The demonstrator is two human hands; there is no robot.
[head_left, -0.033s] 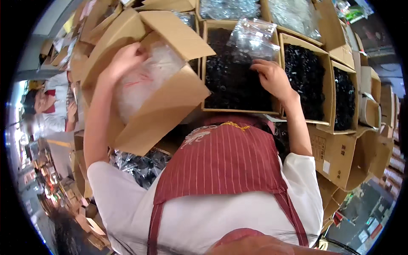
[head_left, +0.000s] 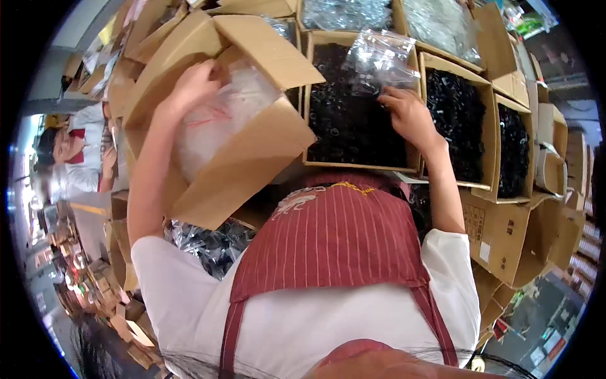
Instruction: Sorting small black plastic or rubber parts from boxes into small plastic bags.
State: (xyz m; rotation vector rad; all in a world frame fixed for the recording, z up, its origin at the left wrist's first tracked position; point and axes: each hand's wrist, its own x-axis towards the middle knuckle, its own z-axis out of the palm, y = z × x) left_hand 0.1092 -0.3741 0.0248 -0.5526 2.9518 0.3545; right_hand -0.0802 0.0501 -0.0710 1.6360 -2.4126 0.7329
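Inside an open cardboard box [head_left: 252, 165] on the left, my left hand [head_left: 197, 85] rests with curled fingers at the edge of a heap of clear plastic bags [head_left: 243, 101] with red marks. What its fingertips pinch, if anything, is hidden. My right hand [head_left: 409, 117] reaches over a carton of small black parts [head_left: 350, 129]. Its thumb and fingers are drawn together beside the parts, and I cannot make out what lies between them. Just beyond those fingers, transparent zip bags [head_left: 382, 57] lie on top of the black parts.
Two more cartons of black parts [head_left: 456, 120] stand to the right. Behind are cartons of clear plastic pieces [head_left: 347, 14]. An empty brown box [head_left: 514, 234] sits at the lower right. At the far left is another person [head_left: 82, 151]. Shiny dark plastic bags [head_left: 211, 246] lie below the left box.
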